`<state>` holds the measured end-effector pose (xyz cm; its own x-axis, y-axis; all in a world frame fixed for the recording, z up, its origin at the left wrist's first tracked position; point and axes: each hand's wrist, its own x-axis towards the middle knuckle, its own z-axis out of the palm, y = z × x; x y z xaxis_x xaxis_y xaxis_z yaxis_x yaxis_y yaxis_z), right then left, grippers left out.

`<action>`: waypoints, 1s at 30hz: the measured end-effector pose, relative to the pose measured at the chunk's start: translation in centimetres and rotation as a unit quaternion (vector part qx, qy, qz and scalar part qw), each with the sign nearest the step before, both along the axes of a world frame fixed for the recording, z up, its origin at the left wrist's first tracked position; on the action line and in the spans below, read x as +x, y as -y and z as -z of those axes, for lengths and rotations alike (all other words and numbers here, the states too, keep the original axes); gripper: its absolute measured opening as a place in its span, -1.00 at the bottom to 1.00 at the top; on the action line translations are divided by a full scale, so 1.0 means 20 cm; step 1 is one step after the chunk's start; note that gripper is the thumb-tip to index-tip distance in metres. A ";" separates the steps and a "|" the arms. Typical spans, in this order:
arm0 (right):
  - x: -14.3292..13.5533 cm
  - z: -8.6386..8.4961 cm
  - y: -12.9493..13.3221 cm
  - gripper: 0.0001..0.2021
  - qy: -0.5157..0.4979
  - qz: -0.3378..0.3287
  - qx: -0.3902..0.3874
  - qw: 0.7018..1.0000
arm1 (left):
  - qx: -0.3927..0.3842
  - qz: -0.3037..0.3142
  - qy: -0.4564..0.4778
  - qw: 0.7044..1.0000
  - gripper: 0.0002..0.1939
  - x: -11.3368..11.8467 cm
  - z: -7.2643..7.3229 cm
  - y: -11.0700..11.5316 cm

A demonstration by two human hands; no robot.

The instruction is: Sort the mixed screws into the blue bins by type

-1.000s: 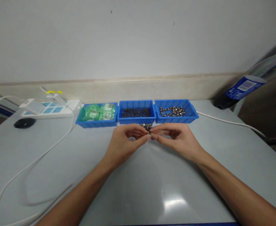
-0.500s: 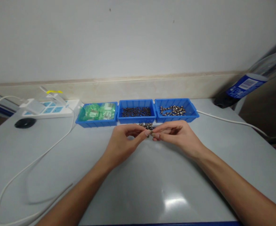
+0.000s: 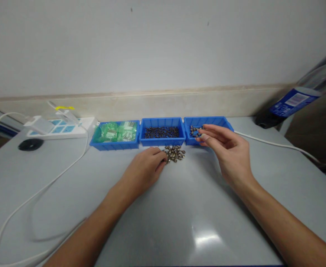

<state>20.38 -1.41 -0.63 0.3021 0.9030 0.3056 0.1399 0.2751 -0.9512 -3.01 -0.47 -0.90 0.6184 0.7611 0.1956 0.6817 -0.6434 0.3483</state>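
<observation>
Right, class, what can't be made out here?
Head view:
Left hand: its own back hides the fingertips and any grip.
Right blue bin: the right hand hides some contents.
Bottle: the right edge cuts off its top.
Dark parts in the middle bin: too small to count.

Small shiny metal parts (image 3: 175, 153) heaped on the table (image 3: 163, 215), similar pieces (image 3: 194, 131) inside the rightmost blue bin (image 3: 206, 121)

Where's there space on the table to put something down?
Between the left arm and right arm, the table is bare in front of the metal pile. Another patch is between the right arm and the rightmost white cable. The back is crowded: power strip, three blue bins. So is the pile, with the left hand there.
</observation>
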 end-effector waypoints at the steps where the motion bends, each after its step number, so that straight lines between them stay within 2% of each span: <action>1: -0.01 0.00 0.00 -0.76 0.002 -0.006 -0.003 1.000 | -0.002 0.000 -0.003 1.000 -0.87 0.00 0.00 0.00; 4: -0.02 -0.02 0.01 -0.78 -0.001 -0.017 -0.011 1.000 | -0.002 0.000 -0.001 1.000 -0.88 -0.01 -0.01 0.00; 7: -0.02 -0.03 0.02 -0.78 -0.003 -0.036 -0.028 0.999 | -0.015 -0.011 0.052 0.998 -0.89 -0.01 -0.03 0.00; 11: -0.03 -0.03 0.03 -0.75 0.032 -0.131 -0.059 0.989 | -0.049 -0.014 0.188 0.981 -0.85 0.01 -0.08 0.01; 14: -0.04 -0.03 0.05 -0.75 0.057 -0.209 -0.073 0.973 | -0.049 -0.007 0.233 0.971 -0.82 0.03 -0.10 0.03; 16: -0.05 -0.03 0.05 -0.75 0.059 -0.232 -0.084 0.967 | -0.050 -0.004 0.239 0.970 -0.82 0.04 -0.11 0.03; 19: -0.05 -0.02 0.05 -0.76 0.048 -0.230 -0.087 0.968 | -0.071 -0.024 0.261 0.963 -0.86 0.05 -0.10 0.03; 22: -0.04 -0.02 0.04 -0.79 0.042 -0.209 -0.085 0.973 | -0.119 -0.046 0.309 0.942 -0.92 0.05 -0.10 0.03; 24: -0.03 -0.02 0.04 -0.80 0.047 -0.211 -0.080 0.973 | -0.172 -0.062 0.350 0.919 -0.92 0.06 -0.10 0.04; 27: -0.03 -0.01 0.05 -0.77 0.060 -0.243 -0.072 0.966 | -0.256 -0.082 0.397 0.878 -0.85 0.06 -0.09 0.04; 30: -0.05 -0.01 0.06 -0.77 0.069 -0.272 -0.075 0.957 | -0.293 -0.091 0.409 0.859 -0.81 0.07 -0.08 0.04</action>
<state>19.36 -2.56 -0.38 -0.2594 0.9519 0.1628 0.1410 0.2041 -0.9687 -1.58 -1.24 0.63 0.3164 0.9468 0.0580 0.1251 -0.1023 0.9869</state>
